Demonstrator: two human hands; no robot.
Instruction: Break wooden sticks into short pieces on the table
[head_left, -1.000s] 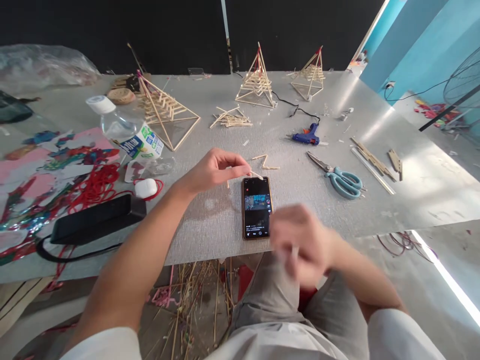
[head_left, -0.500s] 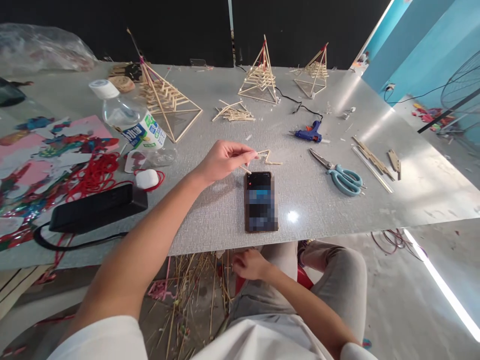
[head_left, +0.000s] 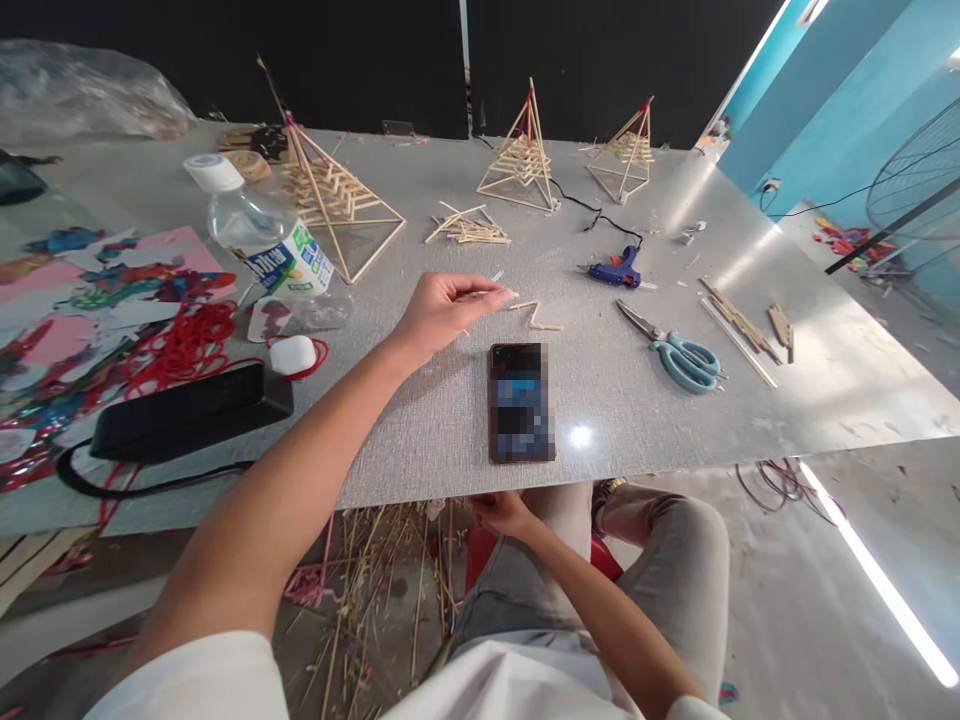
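My left hand (head_left: 456,306) hovers over the middle of the table, thumb and fingers pinched on a short wooden stick (head_left: 513,295) whose end shows at the fingertips. Just right of the fingertips, several short sticks (head_left: 535,312) lie on the table in a zigzag. A phone (head_left: 519,402), its screen blurred, lies below that hand near the table's front edge. Under this edge my right hand (head_left: 501,512) rests by my lap with curled fingers; what they hold, if anything, is hidden.
Stick pyramids (head_left: 517,165) stand at the back, near a stick pile (head_left: 469,224). Rightward lie a blue glue gun (head_left: 616,268), scissors (head_left: 686,360) and wooden strips (head_left: 739,315). A plastic bottle (head_left: 289,260), red cord (head_left: 187,345) and black device (head_left: 180,412) are leftward.
My left hand has shifted slightly up and left, away from the phone, with the stick. My right hand has slipped a little further under the table edge.
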